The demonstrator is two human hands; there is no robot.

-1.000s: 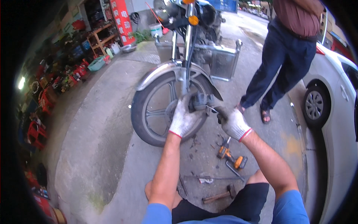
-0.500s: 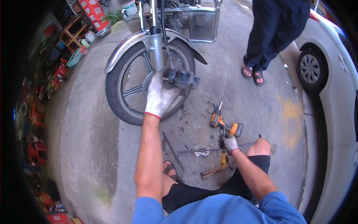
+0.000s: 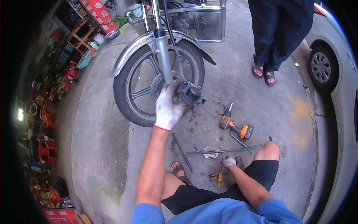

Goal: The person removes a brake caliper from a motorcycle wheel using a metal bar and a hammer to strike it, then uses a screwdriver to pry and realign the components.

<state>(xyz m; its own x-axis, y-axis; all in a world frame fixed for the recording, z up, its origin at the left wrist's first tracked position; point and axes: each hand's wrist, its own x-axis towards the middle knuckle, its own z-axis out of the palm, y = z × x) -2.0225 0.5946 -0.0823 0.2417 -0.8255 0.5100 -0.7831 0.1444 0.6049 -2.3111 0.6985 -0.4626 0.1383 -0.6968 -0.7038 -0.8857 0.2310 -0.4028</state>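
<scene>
My left hand (image 3: 168, 107), in a white knitted glove with a red cuff edge, is closed around a dark brake caliper (image 3: 192, 95). The caliper hangs on its hose beside the motorcycle's front wheel (image 3: 125, 98), below the silver fork leg (image 3: 163, 56). Down by my knees my gloved right hand (image 3: 229, 162) is closed with curled fingers; what they hold is hidden. Dark metal shows beside that hand. Around it lie a yellow-handled tool (image 3: 219, 180), a white rag (image 3: 211, 152), a long thin bar (image 3: 201, 152) and a bent L-shaped wrench (image 3: 237, 138).
An orange and black cordless driver (image 3: 226, 121) lies on the concrete ahead of the wrench. A dark rod (image 3: 182, 152) is near my left foot. Someone in dark trousers (image 3: 280, 33) stands at the far right, beside a parked car (image 3: 330, 108). Shop goods line the left side.
My right hand has moved back toward my knees from beside the driver, where the L-shaped wrench now lies on the ground. My left hand has turned the caliper slightly while keeping hold.
</scene>
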